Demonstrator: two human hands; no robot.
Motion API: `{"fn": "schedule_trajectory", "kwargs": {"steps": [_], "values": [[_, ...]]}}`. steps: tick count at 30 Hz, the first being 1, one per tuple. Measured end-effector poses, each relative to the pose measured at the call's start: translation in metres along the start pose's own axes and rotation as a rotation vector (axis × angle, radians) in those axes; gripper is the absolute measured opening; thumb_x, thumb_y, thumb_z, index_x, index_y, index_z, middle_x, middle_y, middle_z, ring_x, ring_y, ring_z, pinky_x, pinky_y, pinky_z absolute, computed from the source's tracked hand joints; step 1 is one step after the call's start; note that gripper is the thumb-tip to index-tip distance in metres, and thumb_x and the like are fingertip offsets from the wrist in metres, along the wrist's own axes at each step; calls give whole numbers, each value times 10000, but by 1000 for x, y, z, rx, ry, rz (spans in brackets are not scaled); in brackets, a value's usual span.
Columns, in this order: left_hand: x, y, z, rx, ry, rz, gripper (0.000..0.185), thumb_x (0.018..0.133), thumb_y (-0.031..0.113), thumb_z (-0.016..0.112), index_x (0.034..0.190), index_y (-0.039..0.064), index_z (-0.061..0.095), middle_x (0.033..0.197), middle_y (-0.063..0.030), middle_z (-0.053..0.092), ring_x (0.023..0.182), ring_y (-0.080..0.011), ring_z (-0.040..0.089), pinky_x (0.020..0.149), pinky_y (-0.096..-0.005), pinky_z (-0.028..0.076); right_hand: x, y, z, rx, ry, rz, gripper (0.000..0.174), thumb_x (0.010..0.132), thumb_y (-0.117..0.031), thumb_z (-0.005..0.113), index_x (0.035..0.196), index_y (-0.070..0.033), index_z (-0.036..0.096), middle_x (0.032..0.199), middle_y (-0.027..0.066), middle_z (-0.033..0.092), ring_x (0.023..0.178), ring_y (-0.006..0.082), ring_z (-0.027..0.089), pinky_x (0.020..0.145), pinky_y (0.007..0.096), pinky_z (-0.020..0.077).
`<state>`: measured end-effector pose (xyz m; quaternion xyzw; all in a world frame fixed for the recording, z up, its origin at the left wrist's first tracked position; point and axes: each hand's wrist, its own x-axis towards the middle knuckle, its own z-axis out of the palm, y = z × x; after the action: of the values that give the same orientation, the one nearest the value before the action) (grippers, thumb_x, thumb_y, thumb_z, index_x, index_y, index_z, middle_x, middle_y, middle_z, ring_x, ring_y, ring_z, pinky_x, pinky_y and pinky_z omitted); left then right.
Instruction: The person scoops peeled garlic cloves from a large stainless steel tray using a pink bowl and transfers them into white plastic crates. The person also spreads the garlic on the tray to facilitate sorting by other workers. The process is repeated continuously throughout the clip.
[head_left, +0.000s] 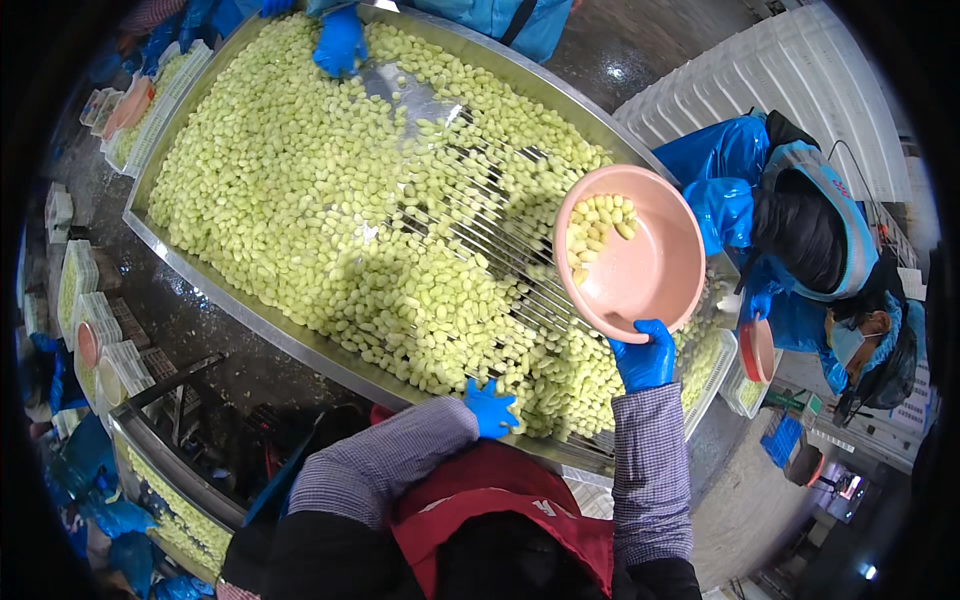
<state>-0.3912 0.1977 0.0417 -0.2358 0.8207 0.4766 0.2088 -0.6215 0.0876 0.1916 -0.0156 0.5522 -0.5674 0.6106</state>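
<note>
My right hand, in a blue glove, grips the near rim of a pink plastic basin. The basin is tilted above the sorting table, and a small heap of yellowish grapes lies along its left side. Blue-gloved too, my left hand has its fingers spread over the near edge of the loose green grapes; whether it touches them I cannot tell. These grapes cover much of the metal table. Slatted metal bars show between them in the middle, under the basin's left side.
Across the table a co-worker's blue-gloved hand reaches into the grapes. Another masked person stands at the right, near stacked white crates. A white crate of grapes adjoins the right end. More crates stand at left.
</note>
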Motion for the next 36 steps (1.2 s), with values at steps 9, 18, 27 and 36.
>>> {"fn": "schedule_trajectory", "kwargs": {"steps": [9,18,27,36], "values": [[-54,-91,-112,94,896,-725,614,862,369,618,1422,270,386,1516,-107,253,1354,-401,258,1018,-631,279,-8,3,25,3,-53,7,578,742,-39,531,1303,-4,393,1237,197,521,1117,376,556,903,478,535],[-60,-67,1,-245,403,-216,612,859,499,562,1422,345,379,1559,-80,154,1388,-495,78,1065,-655,219,-17,30,74,-58,-146,26,544,726,-58,559,1256,0,452,1149,170,580,1036,317,603,800,432,562],[-120,-127,-81,-377,749,-1255,802,864,527,562,1500,341,109,1565,-114,-101,1377,-527,-21,1009,-740,210,-10,61,88,-2,-119,148,631,700,-15,563,1313,-57,420,1242,158,521,1116,362,544,915,509,498],[-166,-179,-116,-1130,1452,-645,229,939,122,452,1091,85,620,1080,-131,628,953,-280,623,827,-377,499,-9,90,112,-95,-153,179,615,715,-42,545,1311,-15,398,1246,190,509,1158,383,518,958,515,470]]}}
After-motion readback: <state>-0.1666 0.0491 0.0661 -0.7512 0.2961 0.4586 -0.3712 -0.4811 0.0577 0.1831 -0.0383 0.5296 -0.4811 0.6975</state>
